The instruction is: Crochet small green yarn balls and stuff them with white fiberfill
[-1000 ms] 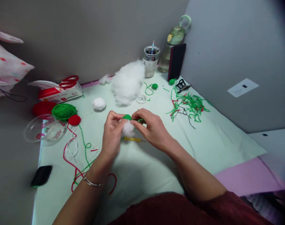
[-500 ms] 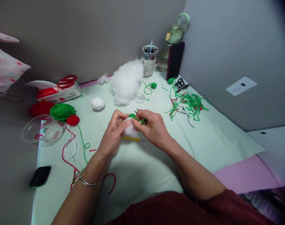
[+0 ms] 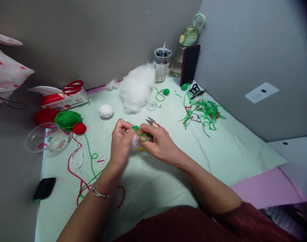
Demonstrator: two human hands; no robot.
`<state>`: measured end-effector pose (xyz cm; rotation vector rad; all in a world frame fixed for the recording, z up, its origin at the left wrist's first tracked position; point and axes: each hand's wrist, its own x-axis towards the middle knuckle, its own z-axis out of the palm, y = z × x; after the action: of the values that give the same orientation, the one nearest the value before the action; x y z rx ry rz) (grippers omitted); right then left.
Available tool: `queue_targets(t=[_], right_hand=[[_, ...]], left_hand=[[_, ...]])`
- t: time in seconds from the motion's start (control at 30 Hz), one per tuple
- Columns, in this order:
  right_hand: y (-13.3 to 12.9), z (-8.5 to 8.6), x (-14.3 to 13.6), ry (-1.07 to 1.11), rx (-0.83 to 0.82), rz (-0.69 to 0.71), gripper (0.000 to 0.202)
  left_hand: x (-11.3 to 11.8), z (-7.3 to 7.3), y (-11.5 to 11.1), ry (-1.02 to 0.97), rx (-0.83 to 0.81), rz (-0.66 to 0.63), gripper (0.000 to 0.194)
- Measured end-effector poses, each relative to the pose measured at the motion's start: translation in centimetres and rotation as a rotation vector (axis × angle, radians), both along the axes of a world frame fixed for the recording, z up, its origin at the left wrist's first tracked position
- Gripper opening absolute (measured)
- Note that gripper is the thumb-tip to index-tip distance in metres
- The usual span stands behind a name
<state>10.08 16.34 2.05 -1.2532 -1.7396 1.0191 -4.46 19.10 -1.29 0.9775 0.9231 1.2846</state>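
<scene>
One green piece (image 3: 135, 128) is pinched in the left fingers (image 3: 122, 123); the right fingers (image 3: 146, 128) curl around one loop of green yarn (image 3: 144, 139), tips at the piece's right side. One white tuft (image 3: 134, 142) sits just below it, between the hands. Left of the fingers are one white ball (image 3: 106, 111), one green ball (image 3: 67, 119) and two red balls (image 3: 79, 128); beyond them, one stuffing heap (image 3: 135, 89) and two small green balls (image 3: 166, 91).

Compared with half a second ago, the right fingers cover more of the tuft, and more of one pair of snips (image 3: 150, 121) shows just beyond them.

The worktop (image 3: 153, 185) is bare between the forearms and right of the fingers as far as the clippings (image 3: 206, 112); its left edge lies well apart from the left fingers.
</scene>
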Motion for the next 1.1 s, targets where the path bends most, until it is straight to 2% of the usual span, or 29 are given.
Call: queue_targets(t=[0.2, 0.37, 0.47, 0.63, 0.77, 0.9, 1.0, 1.1], right_hand=[[1.1, -0.9, 0.9, 0.002, -0.026, -0.165, 0.018], [1.5, -0.9, 1.5, 0.064, -0.077, -0.18, 0.013], [1.1, -0.7, 1.2, 0.028, -0.059, -0.172, 0.01], [0.2, -0.3, 0.2, -0.043, 0.058, -0.073, 0.014], [0.5, -0.4, 0.0, 0.102, -0.057, -0.066, 0.027], [0.9, -0.7, 0.5, 0.202, -0.081, -0.138, 0.025], [0.9, -0.8, 0.9, 0.15, -0.013, -0.22, 0.019], [0.8, -0.6, 1.2, 0.073, 0.018, -0.198, 0.016]], left_hand=[[-0.7, 1.1, 0.0, 0.013, -0.095, -0.142, 0.024], [-1.4, 1.3, 0.6, 0.026, -0.005, -0.242, 0.033], [-1.3, 0.7, 0.7, 0.097, 0.113, -0.167, 0.035], [-0.6, -0.6, 0.4, 0.146, 0.266, 0.067, 0.031], [-0.1, -1.1, 0.1, 0.152, 0.359, 0.177, 0.033], [-0.5, -0.5, -0.2, 0.163, 0.343, 0.038, 0.022], [-0.8, 0.0, 0.0, 0.14, 0.267, -0.083, 0.022], [-1.0, 0.1, 0.4, 0.115, 0.216, -0.122, 0.027]])
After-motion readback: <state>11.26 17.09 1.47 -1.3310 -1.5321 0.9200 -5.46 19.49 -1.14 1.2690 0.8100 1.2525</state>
